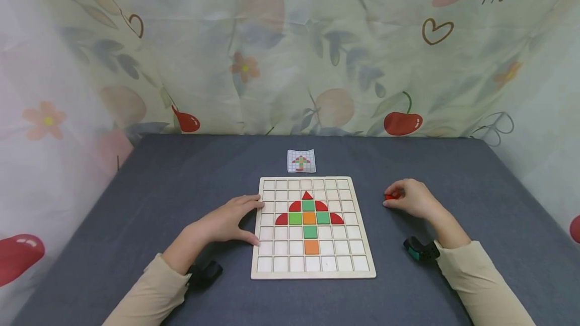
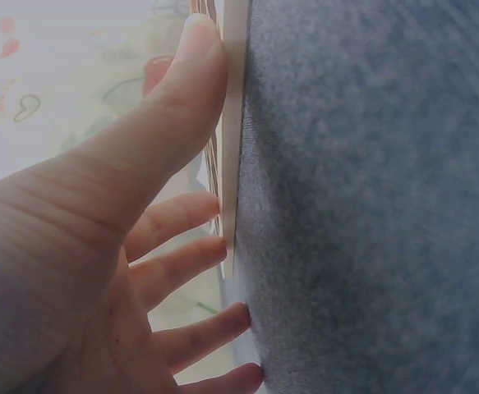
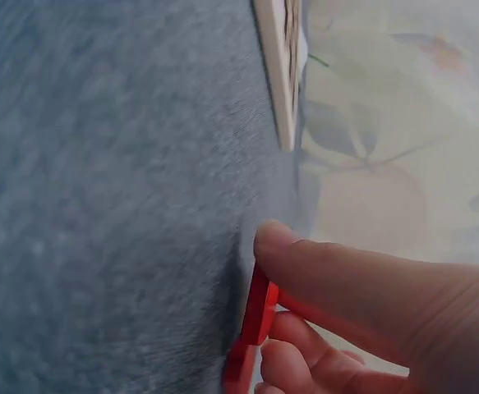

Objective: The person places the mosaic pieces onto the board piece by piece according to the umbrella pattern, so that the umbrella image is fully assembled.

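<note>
A wooden grid board (image 1: 312, 275) lies flat at the middle of the table. Coloured tiles fill some of its squares: a red triangle (image 1: 307, 195) on top, several red rounded pieces, green squares and two orange squares (image 1: 311, 247). My left hand (image 1: 217, 221) spreads its thumb and fingers along the board's left edge and touches it. Right of the board, my right hand (image 1: 413, 198) pinches a red piece (image 3: 260, 308) between thumb and fingers, close over the cloth. Another red piece (image 3: 237, 368) shows just below it in the right wrist view; their full shapes are hidden.
Behind the board lies a small card (image 1: 301, 161) printed with a similar coloured pattern on a grid. A dark grey cloth (image 1: 190, 175) covers the table. A patterned curtain (image 1: 290, 64) hangs at the back and sides. Each wrist wears a black device.
</note>
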Action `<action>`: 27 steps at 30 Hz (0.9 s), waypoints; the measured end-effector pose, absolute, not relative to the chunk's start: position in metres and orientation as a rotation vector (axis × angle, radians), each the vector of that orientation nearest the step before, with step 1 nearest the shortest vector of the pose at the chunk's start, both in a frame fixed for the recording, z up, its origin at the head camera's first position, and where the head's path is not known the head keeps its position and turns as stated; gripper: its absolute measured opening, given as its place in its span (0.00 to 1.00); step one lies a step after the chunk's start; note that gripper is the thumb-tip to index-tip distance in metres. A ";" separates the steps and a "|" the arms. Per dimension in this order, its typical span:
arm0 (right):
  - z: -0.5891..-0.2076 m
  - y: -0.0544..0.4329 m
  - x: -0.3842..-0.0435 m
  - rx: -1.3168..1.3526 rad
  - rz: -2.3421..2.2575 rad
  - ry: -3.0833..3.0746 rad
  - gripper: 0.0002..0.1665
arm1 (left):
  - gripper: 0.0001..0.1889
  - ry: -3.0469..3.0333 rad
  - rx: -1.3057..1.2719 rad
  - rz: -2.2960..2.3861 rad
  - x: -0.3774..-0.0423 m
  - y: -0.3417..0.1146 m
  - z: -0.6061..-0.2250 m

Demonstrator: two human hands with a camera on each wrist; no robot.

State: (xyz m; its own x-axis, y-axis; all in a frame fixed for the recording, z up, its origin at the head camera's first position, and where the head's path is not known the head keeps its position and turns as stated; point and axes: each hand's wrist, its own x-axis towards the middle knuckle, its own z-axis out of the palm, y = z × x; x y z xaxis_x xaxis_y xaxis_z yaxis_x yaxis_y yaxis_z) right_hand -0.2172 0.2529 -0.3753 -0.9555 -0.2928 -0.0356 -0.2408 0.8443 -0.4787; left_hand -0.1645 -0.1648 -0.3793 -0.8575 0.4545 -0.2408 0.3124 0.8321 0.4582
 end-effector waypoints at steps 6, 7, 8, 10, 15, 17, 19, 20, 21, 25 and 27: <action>-0.370 0.246 -0.213 -0.406 -0.766 2.946 0.15 | 0.46 2.672 0.587 0.588 -0.164 -0.165 -0.379; -0.369 0.245 -0.212 -0.402 -0.767 2.948 0.15 | 0.46 2.671 0.588 0.589 -0.165 -0.165 -0.379; -0.368 0.243 -0.211 -0.397 -0.769 2.948 0.15 | 0.46 2.671 0.588 0.588 -0.165 -0.165 -0.379; -0.367 0.240 -0.210 -0.394 -0.779 2.943 0.16 | 0.46 2.670 0.585 0.585 -0.165 -0.165 -0.380; -0.364 0.233 -0.207 -0.403 -0.846 2.924 0.17 | 0.46 2.666 0.582 0.582 -0.166 -0.166 -0.380; -0.363 0.231 -0.205 -0.426 -0.880 2.912 0.18 | 0.46 2.666 0.587 0.584 -0.166 -0.166 -0.380; -0.363 0.229 -0.204 -0.460 -0.901 2.905 0.19 | 0.46 2.665 0.591 0.586 -0.166 -0.166 -0.380; -0.363 0.228 -0.203 -0.478 -0.909 2.902 0.19 | 0.47 2.666 0.592 0.586 -0.166 -0.166 -0.380; -0.362 0.227 -0.203 -0.491 -0.920 2.895 0.19 | 0.47 2.667 0.593 0.585 -0.166 -0.166 -0.380; -0.361 0.223 -0.199 -0.515 -0.972 2.850 0.13 | 0.47 2.674 0.591 0.579 -0.166 -0.165 -0.380; -0.359 0.221 -0.198 -0.516 -1.007 2.824 0.10 | 0.47 2.676 0.591 0.577 -0.165 -0.165 -0.380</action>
